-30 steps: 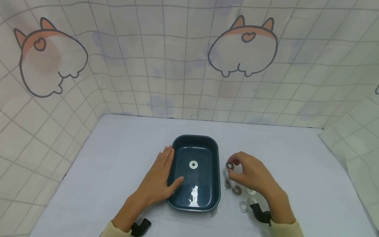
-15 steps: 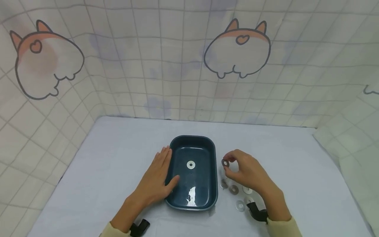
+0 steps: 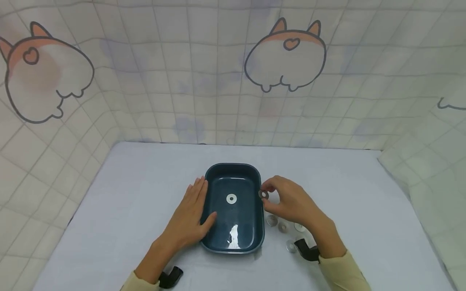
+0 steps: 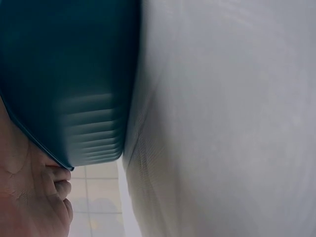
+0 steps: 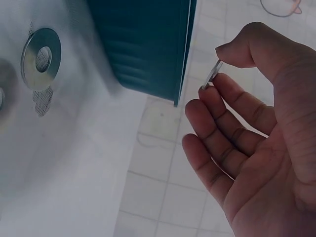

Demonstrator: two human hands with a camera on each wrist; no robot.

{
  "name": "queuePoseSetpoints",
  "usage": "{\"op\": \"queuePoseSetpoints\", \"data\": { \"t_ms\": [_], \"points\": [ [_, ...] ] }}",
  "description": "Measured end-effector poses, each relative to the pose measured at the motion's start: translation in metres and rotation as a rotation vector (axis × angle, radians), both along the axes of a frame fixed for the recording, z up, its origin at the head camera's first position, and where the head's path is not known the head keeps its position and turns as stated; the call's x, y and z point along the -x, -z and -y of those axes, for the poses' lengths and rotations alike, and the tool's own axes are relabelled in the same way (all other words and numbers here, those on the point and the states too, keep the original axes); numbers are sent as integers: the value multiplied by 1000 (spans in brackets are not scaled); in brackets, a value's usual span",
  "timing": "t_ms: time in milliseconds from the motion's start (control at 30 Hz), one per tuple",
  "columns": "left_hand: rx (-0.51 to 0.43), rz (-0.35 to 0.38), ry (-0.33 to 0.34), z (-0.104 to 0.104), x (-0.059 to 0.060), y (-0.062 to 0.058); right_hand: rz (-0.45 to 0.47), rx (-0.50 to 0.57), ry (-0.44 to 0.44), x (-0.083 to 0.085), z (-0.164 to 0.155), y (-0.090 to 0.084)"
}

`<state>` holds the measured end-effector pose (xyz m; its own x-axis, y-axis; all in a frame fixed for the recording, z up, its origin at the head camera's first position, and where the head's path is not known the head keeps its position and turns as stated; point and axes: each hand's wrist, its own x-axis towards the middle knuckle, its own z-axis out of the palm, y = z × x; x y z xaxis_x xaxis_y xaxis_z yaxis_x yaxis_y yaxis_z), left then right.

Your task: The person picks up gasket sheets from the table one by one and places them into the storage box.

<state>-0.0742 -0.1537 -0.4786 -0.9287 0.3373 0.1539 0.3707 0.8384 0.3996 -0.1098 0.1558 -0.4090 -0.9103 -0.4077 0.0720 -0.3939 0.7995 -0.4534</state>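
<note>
A dark teal tray (image 3: 256,210) sits mid-table with one metal washer (image 3: 231,198) on its floor. My left hand (image 3: 191,218) lies flat against the tray's left rim, thumb over the edge; the left wrist view shows the tray wall (image 4: 69,84) beside my fingers (image 4: 54,197). My right hand (image 3: 289,202) pinches a second washer (image 3: 263,195) between thumb and forefinger just above the tray's right rim. In the right wrist view that pinched washer (image 5: 211,74) is edge-on next to the tray wall (image 5: 148,44).
Several loose washers (image 3: 280,226) lie on the white table to the right of the tray, under my right hand; one washer (image 5: 42,58) shows in the right wrist view. Tiled cartoon-print walls (image 3: 233,81) enclose the table at back and sides.
My right hand has carried the pinched washer leftward, from above the loose washers to the tray's right rim. The left hand stays on the tray.
</note>
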Motion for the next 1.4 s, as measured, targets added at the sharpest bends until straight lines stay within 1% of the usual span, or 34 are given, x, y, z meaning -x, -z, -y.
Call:
{"op": "queuePoseSetpoints", "data": {
  "t_ms": [167,367,533,767,867,1033,1233,1400],
  "points": [
    [-8,7,-6,-1,-2,2,-8,-16,-34,-1,6,-3],
    [-2,9,-16,-1,-4,5,14,-45,-51,0,12,-1],
    [0,8,-20,-1,-10,9,-9,-67,-74,-1,17,-1],
    [-8,-5,-16,-4,-16,11,-4,-64,-99,-4,22,0],
    [-18,-14,-10,-5,-19,13,-5,-75,-100,-5,24,2],
    [-22,-29,-23,-7,-24,17,-32,-88,-109,-8,26,6],
    [-26,-31,-28,-5,-25,18,-59,-95,-127,-10,29,10],
    [-37,-14,-19,-7,-24,18,-77,-96,-115,-11,29,6]
  ]
}}
